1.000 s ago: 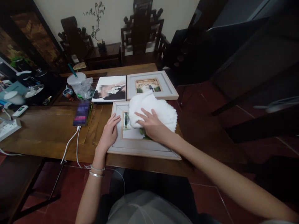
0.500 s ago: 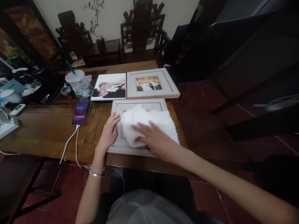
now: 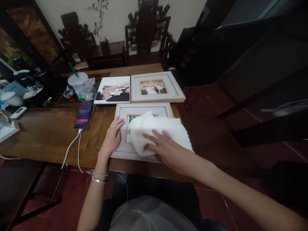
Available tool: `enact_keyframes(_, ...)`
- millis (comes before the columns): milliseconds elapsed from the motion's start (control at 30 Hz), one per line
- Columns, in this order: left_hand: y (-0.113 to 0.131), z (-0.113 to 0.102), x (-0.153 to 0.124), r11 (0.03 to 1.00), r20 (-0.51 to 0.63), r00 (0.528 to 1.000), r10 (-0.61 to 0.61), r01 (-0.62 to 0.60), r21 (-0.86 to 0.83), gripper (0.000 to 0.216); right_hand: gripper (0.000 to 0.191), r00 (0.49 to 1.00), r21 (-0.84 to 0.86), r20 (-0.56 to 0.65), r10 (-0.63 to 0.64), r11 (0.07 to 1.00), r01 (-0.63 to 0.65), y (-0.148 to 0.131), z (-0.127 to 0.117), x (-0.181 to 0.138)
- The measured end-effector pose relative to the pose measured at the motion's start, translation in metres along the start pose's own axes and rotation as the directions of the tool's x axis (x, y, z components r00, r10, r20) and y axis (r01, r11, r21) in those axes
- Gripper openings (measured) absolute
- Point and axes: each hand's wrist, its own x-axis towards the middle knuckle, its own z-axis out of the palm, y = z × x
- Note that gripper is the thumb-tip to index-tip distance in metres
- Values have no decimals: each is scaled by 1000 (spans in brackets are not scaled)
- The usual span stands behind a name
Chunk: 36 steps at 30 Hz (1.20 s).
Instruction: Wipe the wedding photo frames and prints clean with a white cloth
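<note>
A pale wooden picture frame (image 3: 122, 110) lies flat at the near edge of the table, its photo partly covered. My left hand (image 3: 113, 134) rests over the frame's left side with fingers stretched out, pressing lightly on the border. Across the frame's middle and right, my right hand (image 3: 166, 148) presses a bunched white cloth (image 3: 141, 128), fingers spread over it and holding it. The cloth's scalloped edge hangs past the frame's right side. Behind lie a second picture frame (image 3: 174, 88) with a photo and a white-and-black photo panel (image 3: 117, 83), side by side.
On the wooden table (image 3: 48, 134) to the left are a phone (image 3: 83, 116) with a white cable (image 3: 69, 149), a plastic cup (image 3: 78, 78) with a green straw, a plastic bag (image 3: 88, 89) and a power strip (image 3: 8, 130). Dark carved chairs (image 3: 146, 29) stand beyond.
My right hand and the white cloth have slid to the right and slightly nearer, uncovering the left part of the framed photo. My left hand stays in place.
</note>
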Motion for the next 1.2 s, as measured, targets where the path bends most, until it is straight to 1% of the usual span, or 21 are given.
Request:
enact_keyframes(100, 1, -1, 0, 1000, 11, 1000, -11, 11, 3, 43, 72, 994, 107, 34, -101, 990, 97, -25, -3, -24)
enact_keyframes(167, 1, -1, 0, 1000, 13, 1000, -13, 13, 9, 43, 73, 995, 136, 39, -95, 987, 89, -33, -1, -24)
enact_keyframes(233, 1, -1, 0, 1000, 12, 1000, -8, 8, 12, 42, 74, 999, 119, 24, -40, 992, 37, -30, 5, -12)
enact_keyframes(333, 0, -2, 1, 1000, 15, 1000, -7, 7, 10, 40, 72, 995, 23, -38, 93, 995, -93, -5, 14, 23)
enact_keyframes(367, 1, -2, 1, 1000, 20, 1000, -13, 13, 11, 39, 69, 988, -14, -74, 138, 990, -140, 6, 16, 37)
enact_keyframes(433, 2, -2, 1, 999, 32, 999, -32, 32, 16, 38, 66, 959, -74, -188, 210, 971, -227, 29, 17, 64)
enact_keyframes(500, 3, -2, 1, 998, 34, 998, -55, 55, 13, 40, 65, 943, -108, -243, 228, 959, -260, 45, 15, 87)
enact_keyframes(567, 5, -2, 1, 997, 25, 997, -77, 77, 0, 43, 61, 953, -141, -228, 200, 962, -236, 50, 12, 99)
enact_keyframes(600, 6, -2, 1, 996, 20, 996, -86, 87, -8, 44, 59, 962, -156, -210, 173, 966, -208, 47, 11, 101)
enact_keyframes(667, 8, -3, 1, 995, 17, 995, -94, 94, -19, 48, 53, 979, -173, -165, 120, 974, -149, 32, 9, 94)
enact_keyframes(767, 11, -3, 0, 994, 18, 995, -103, 103, -44, 51, 48, 997, -146, -37, 68, 987, -73, -2, 7, 66)
enact_keyframes(833, 13, -4, -1, 991, 23, 993, -120, 121, -60, 51, 46, 999, -93, 40, -8, 996, 12, -25, 5, 46)
enact_keyframes(900, 14, -4, -2, 989, 33, 991, -126, 128, -68, 52, 47, 995, -46, 58, -82, 995, 85, -44, 4, 33)
enact_keyframes(933, 13, -4, -2, 990, 39, 992, -120, 122, -66, 52, 46, 994, -40, 61, -90, 995, 92, -51, 3, 31)
enact_keyframes(1000, 13, -4, -3, 993, 51, 994, -99, 102, -53, 52, 41, 997, -67, 68, -35, 997, 40, -57, 3, 38)
enact_keyframes(1067, 12, -5, -3, 995, 66, 994, -85, 87, -37, 52, 37, 996, -106, 53, 67, 993, -61, -53, 5, 56)
enact_keyframes(1133, 12, -6, -3, 995, 86, 992, -88, 92, -36, 53, 38, 988, -127, -17, 152, 980, -153, -40, 7, 80)
enact_keyframes(1200, 12, -7, -3, 993, 101, 989, -104, 109, -50, 55, 41, 974, -147, -105, 199, 966, -214, -22, 7, 106)
